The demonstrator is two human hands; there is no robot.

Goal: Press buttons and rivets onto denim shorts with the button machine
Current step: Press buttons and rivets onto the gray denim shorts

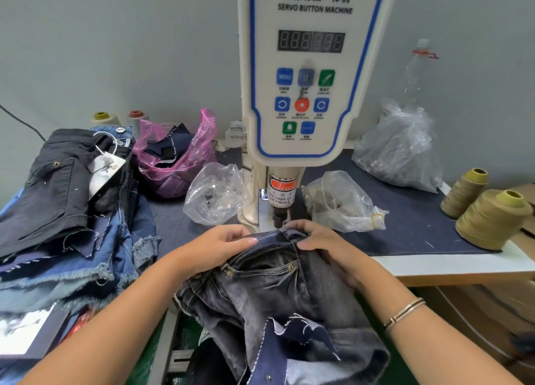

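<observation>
dark washed denim shorts (278, 292), brass-riveted pocket, waistband pinched by left hand (215, 247) and right hand (324, 242)

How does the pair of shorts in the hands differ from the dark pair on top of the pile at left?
The held shorts are faded grey-blue, bunched up and gripped by the left hand and right hand under the machine's press head. The pile-top shorts are near-black, lie flat, untouched, and carry a white hang tag. Both show brass rivets at the pockets.
</observation>
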